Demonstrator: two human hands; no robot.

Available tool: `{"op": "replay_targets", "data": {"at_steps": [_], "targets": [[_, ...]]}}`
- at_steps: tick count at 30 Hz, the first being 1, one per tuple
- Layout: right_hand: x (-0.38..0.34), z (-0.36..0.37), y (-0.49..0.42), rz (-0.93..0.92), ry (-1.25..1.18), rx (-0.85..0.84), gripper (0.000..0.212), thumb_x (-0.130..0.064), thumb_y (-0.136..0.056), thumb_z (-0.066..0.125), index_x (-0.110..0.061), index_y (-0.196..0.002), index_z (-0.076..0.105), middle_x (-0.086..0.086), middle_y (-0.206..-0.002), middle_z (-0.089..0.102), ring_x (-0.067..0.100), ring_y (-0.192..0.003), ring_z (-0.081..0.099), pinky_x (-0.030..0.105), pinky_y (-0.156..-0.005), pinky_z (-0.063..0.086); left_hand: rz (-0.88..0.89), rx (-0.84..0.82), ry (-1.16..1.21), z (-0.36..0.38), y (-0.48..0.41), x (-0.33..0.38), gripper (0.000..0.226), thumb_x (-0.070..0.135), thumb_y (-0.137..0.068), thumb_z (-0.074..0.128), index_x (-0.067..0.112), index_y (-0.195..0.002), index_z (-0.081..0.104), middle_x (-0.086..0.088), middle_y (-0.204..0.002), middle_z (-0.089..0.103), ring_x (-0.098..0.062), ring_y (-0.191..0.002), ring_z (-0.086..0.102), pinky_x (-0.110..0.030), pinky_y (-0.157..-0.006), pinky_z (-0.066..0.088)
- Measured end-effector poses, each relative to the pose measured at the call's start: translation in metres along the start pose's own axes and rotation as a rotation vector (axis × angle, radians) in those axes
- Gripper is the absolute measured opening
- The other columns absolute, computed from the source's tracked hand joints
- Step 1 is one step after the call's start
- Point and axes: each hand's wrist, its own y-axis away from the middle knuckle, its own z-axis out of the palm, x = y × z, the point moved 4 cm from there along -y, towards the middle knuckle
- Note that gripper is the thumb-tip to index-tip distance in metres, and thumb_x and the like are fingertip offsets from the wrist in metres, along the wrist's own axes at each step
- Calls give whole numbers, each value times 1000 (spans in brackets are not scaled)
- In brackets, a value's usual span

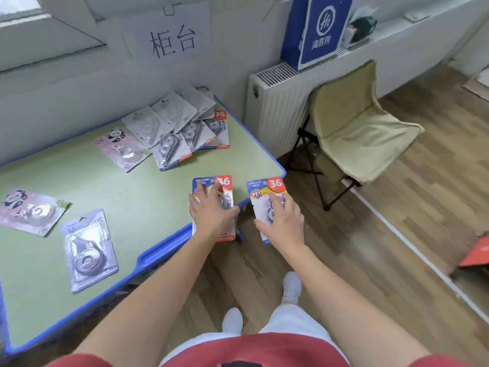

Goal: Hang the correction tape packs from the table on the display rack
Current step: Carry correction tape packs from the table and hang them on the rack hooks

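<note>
My left hand (pixel 211 211) grips a blue and yellow correction tape pack (pixel 226 185) with a red "36" corner, over the near right edge of the green table (pixel 111 181). Off the table's edge, above the floor, my right hand (pixel 284 221) holds a second pack of the same kind (pixel 267 190). A pile of several packs (pixel 182 128) lies at the table's far right corner. Two pink panda packs (pixel 120 148) (pixel 29 210) and a grey pack (pixel 88 246) lie on the left. No display rack is in view.
A beige folding chair (pixel 357 128) stands right of the table, in front of a white radiator (pixel 277 102). A blue bag (pixel 317 30) sits on the sill. A red object (pixel 476 252) lies on the wooden floor at the right. A paper sign (pixel 172 41) hangs on the wall.
</note>
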Motion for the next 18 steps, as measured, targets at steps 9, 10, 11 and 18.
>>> {"op": "replay_targets", "data": {"at_steps": [9, 10, 11, 18], "targets": [[97, -27, 91, 348, -110, 174, 72, -43, -81, 65, -26, -143, 34, 4, -147, 28, 26, -131, 30, 33, -103, 26, 287, -207, -124, 54, 68, 64, 77, 33, -81, 66, 26, -148, 27, -7, -160, -1, -38, -144, 1, -48, -115, 10], [109, -30, 103, 390, -125, 192, 71, -43, -81, 65, -26, -143, 35, 4, -146, 29, 26, -130, 31, 33, -102, 27, 323, -224, -146, 61, 78, 74, 77, 34, -82, 65, 26, -148, 26, -7, -160, -1, -38, -144, 1, -47, -115, 9], [122, -34, 116, 430, -138, 210, 71, -42, -80, 66, -26, -143, 36, 4, -145, 30, 26, -128, 33, 33, -101, 28, 360, -239, -166, 69, 89, 84, 78, 34, -82, 65, 26, -148, 26, -8, -160, 0, -38, -144, 2, -47, -114, 10], [218, -52, 252, 717, -172, 324, 73, -43, -78, 66, -26, -143, 36, 4, -143, 32, 29, -120, 41, 34, -97, 32, 663, -366, -280, 145, 209, 140, 77, 36, -79, 65, 26, -147, 31, -10, -158, 12, -40, -138, 17, -47, -111, 25]]}}
